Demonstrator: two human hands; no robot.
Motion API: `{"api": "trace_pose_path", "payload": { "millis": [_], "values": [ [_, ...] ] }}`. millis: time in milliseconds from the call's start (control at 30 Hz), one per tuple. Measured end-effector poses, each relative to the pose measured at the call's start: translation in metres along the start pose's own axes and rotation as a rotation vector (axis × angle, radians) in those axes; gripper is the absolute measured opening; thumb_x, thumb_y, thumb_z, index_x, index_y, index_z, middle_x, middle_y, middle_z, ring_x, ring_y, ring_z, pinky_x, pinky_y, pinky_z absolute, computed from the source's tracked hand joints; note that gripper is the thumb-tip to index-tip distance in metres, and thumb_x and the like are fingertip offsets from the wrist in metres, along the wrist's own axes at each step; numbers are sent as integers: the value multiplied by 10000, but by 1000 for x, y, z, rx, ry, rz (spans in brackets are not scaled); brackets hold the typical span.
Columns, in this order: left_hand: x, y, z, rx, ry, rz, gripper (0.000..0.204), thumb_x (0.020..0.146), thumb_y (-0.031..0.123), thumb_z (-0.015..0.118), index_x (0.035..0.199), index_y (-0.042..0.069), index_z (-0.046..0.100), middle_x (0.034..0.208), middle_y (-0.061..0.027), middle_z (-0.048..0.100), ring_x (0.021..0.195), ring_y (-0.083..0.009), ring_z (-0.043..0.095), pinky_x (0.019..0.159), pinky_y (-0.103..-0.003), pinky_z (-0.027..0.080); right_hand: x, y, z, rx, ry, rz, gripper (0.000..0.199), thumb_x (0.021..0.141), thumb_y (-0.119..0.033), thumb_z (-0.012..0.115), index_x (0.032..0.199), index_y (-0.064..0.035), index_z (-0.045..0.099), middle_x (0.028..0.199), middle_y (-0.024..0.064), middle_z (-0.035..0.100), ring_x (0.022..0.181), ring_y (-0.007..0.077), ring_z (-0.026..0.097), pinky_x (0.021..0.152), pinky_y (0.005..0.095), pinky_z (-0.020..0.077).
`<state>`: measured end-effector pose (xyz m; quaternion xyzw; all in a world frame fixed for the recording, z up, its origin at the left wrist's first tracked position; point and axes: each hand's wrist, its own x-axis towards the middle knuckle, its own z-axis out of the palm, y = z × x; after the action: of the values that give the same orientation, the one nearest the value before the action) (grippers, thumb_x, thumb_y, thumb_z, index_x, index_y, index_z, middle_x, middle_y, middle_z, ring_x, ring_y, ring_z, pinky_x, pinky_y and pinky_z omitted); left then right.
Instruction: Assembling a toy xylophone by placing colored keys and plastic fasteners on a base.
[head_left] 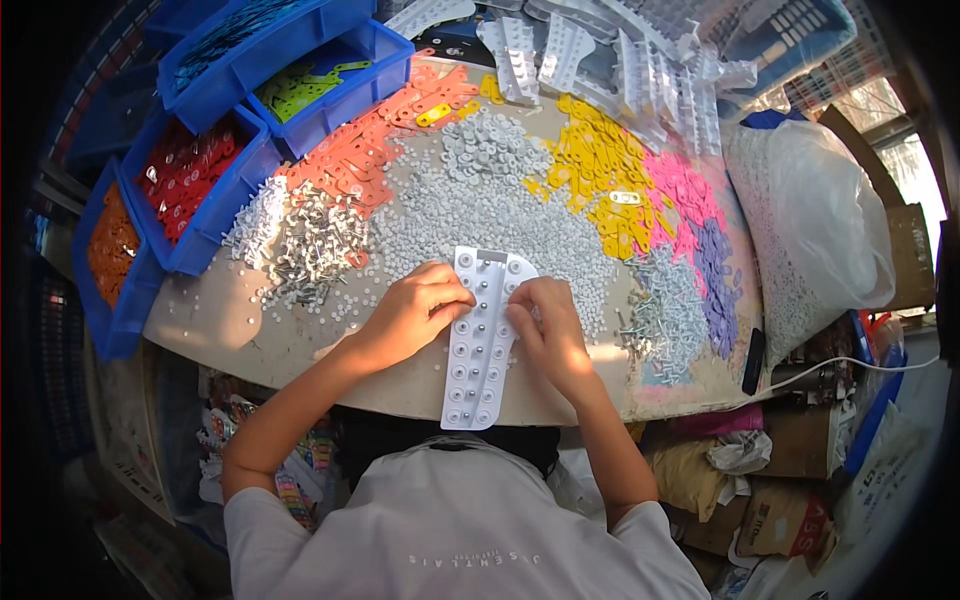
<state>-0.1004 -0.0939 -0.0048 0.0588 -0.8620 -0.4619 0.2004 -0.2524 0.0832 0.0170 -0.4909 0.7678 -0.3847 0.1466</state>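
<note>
Your left hand (415,310) and right hand (545,330) both rest on the white plastic tray (480,350) lying at the near table edge, fingers curled narrow and pressing on its dimpled rows. At your left, blue bins (215,215) hold red pieces (185,170), orange pieces (112,245) and yellow-green pieces (300,88). The table (220,320) is covered with heaps of small white caps (480,210), metal screws (310,245) and yellow (600,170), pink and purple flat parts. A white bag (820,220) stands at the right, with boxes below.
</note>
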Motion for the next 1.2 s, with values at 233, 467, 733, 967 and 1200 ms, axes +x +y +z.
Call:
{"api": "trace_pose_path", "payload": {
  "millis": [233,467,733,967,1200],
  "values": [
    [1,12,7,-139,62,-293,78,866,52,737,905,14,682,842,-86,610,755,-246,626,653,-332,505,2,6,9,-69,45,-20,134,853,-58,714,940,-28,616,919,119,609,909,324,545,819,419,444],
    [-7,-1,10,346,172,202,111,813,41,772,885,23,690,799,-73,604,735,-256,604,639,-368,501,-9,10,24,-363,247,-302,166,798,-28,735,926,-65,636,921,67,623,878,276,572,786,393,469],
    [15,-2,-7,205,308,21,94,900,111,698,898,28,655,812,-103,615,789,-314,612,680,-416,501,-1,16,15,-156,188,-210,104,852,-4,691,912,-30,610,900,112,620,863,320,566,769,411,463],
    [70,-47,-44,427,276,25,163,886,15,636,1034,38,701,1002,-115,666,957,-319,632,887,-437,496,111,44,-31,-281,280,-309,85,889,4,621,970,-17,616,879,173,634,862,362,589,786,444,473],
    [126,-74,-34,448,231,-9,100,859,103,718,942,46,718,892,-101,681,934,-313,645,846,-425,508,252,78,-3,-302,219,-216,121,862,-63,631,832,-82,747,837,132,704,842,334,663,844,466,475]
  ]
}}
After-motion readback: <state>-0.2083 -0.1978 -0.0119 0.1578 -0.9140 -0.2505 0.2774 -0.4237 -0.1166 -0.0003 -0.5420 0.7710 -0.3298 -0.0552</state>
